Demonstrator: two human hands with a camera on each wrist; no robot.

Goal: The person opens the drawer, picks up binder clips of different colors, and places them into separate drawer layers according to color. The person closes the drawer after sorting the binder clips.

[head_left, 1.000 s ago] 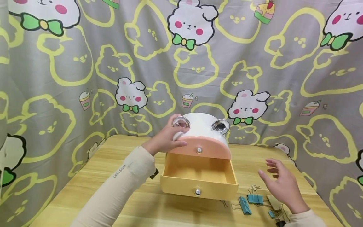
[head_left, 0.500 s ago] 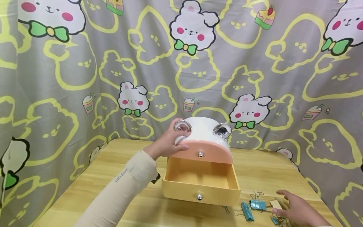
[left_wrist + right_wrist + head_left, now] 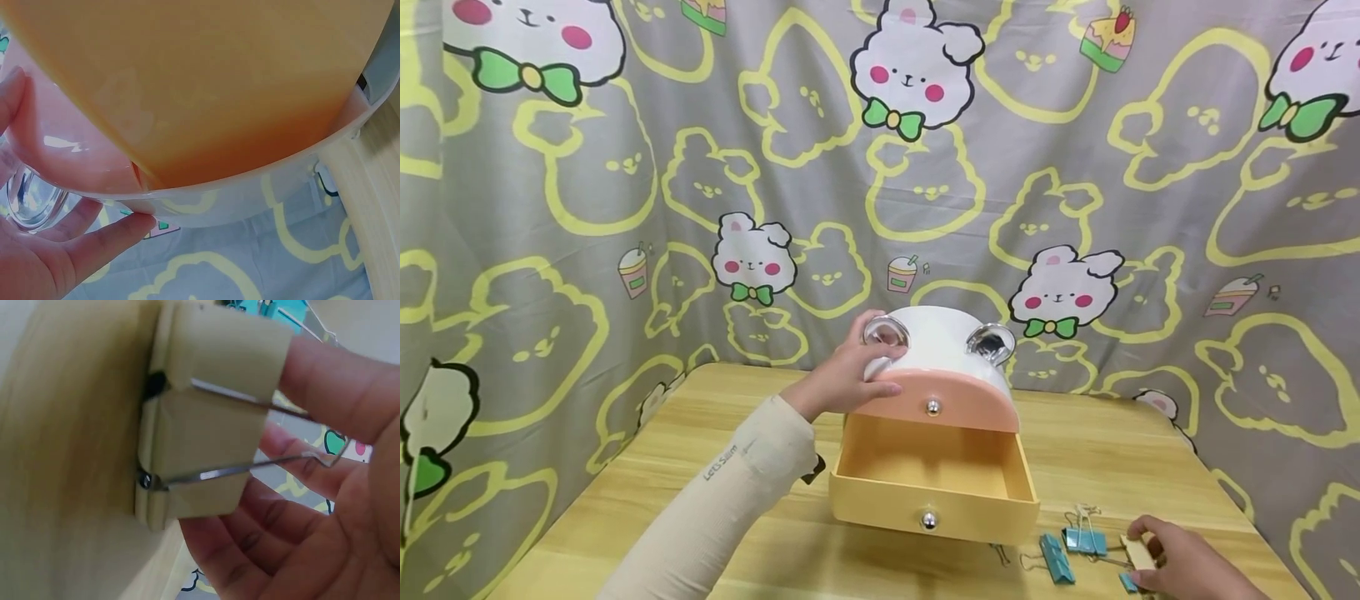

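A small desktop drawer box has a white top, silver round ears and a pink upper drawer. Its yellow lower drawer is pulled out, and the inside that shows holds nothing. My left hand grips the box's upper left side around one ear, the thumb on the pink front. In the left wrist view its fingers touch the white shell. To the right, my right hand pinches a cream binder clip at the table. The right wrist view shows this binder clip between thumb and fingers.
Teal binder clips lie on the wooden table between the drawer and my right hand. A smaller teal clip is beside the fingers. Wire handles poke out below the drawer. A patterned curtain hangs behind the table.
My right hand has moved down from above the clips and now pinches the cream binder clip. The left hand keeps its grip on the box.
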